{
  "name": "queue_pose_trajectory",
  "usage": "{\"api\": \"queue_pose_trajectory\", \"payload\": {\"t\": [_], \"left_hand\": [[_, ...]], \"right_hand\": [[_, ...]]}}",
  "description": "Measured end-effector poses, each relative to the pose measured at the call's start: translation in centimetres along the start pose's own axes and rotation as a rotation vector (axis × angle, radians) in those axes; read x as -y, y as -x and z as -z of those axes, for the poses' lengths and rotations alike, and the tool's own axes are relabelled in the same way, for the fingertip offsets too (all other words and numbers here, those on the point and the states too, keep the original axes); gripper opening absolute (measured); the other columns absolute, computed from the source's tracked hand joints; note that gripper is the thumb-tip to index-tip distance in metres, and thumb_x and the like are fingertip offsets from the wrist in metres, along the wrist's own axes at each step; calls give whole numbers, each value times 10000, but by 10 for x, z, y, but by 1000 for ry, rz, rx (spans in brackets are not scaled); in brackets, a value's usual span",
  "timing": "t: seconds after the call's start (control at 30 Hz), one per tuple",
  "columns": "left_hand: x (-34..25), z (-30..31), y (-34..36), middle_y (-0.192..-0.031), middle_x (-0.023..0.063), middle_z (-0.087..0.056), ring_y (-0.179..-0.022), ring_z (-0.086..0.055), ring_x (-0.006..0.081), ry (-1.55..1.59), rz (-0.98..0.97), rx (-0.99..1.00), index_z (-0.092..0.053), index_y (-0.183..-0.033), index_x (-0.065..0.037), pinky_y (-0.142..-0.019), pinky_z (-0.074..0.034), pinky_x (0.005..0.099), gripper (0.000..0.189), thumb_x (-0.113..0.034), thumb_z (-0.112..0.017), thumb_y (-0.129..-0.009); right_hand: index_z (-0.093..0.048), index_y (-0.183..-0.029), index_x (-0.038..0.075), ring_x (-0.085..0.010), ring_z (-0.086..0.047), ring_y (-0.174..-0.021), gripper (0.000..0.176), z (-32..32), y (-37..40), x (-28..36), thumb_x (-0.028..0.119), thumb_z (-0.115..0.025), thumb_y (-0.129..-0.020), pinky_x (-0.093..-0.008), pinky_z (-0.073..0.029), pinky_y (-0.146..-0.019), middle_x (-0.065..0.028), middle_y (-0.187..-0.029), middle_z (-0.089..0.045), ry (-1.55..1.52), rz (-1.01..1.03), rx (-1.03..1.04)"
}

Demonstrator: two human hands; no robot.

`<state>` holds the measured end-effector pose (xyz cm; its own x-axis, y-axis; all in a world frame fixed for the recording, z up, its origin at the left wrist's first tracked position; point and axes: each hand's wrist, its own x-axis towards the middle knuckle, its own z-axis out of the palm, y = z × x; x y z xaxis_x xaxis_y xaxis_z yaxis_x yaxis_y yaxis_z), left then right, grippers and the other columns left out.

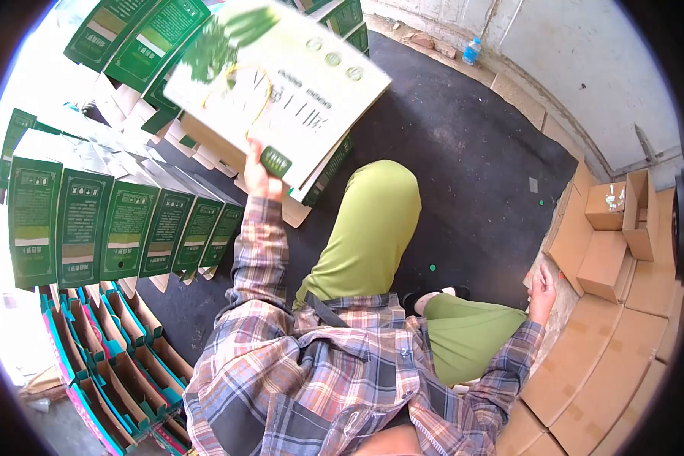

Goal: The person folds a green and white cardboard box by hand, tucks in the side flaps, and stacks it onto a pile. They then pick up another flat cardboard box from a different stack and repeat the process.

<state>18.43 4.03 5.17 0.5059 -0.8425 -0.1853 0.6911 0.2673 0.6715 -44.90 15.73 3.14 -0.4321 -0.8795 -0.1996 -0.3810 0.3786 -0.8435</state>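
Observation:
A white and green printed carton point(311, 68) with a yellow rope handle point(270, 91) is held up, tilted, at the top middle. My left hand point(262, 175) is closed on its lower edge, the thumb lying on the printed face. Behind and beside it stand more green cartons point(148, 53) with open flaps. At the right, my right hand point(541, 292) is beside my knee, near the brown cardboard boxes point(600, 262). Its fingers are drawn together, and whatever they may hold is too small to make out.
A row of green cartons point(121, 220) stands at the left, above teal and brown open boxes point(121, 365). Taped brown boxes point(577, 349) line the right side. A black mat point(463, 144) covers the floor; a blue-labelled bottle point(472, 51) stands by the wall.

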Motion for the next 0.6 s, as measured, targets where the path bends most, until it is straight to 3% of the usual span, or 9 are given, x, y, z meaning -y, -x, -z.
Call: {"api": "queue_pose_trajectory", "payload": {"t": [0.13, 0.2, 0.3, 0.6], "left_hand": [[33, 93, 3, -1151, 60, -582, -1032, -577, 207, -46, 138, -402, -541, -1193, -105, -854, -503, 379, 316, -286, -499, -938], [58, 136, 5, -1139, 62, -587, -1040, -569, 234, -62, 223, -501, -532, -1195, -99, -869, -488, 421, 361, -342, -506, -929], [72, 152, 10, -1159, 65, -583, -1058, -562, 253, 36, 381, -541, -508, -1233, -105, -888, -475, 452, 419, -380, -522, -917], [58, 146, -61, -1174, 103, -584, -1070, -555, 308, 1, 205, -394, -488, -1257, -110, -870, -483, 486, 495, -458, -504, -905]], "right_hand": [[-507, -1291, 80, -138, -561, -1019, 445, -2, 8, 13, 238, -587, -883, -224, -458, -653, -75, -1260, -552, 45, -54, 21], [-515, -1281, 65, -124, -565, -998, 460, -5, 10, 19, 256, -597, -870, -211, -449, -631, -85, -1263, -551, 69, -85, -3], [-514, -1281, 57, -118, -569, -988, 469, -4, 5, 10, 253, -599, -863, -205, -446, -620, -84, -1257, -555, 83, -87, -2], [-502, -1286, 63, -134, -585, -973, 422, -1, 5, 11, 208, -556, -893, -224, -463, -650, -77, -1252, -558, 57, -116, -11]]}}
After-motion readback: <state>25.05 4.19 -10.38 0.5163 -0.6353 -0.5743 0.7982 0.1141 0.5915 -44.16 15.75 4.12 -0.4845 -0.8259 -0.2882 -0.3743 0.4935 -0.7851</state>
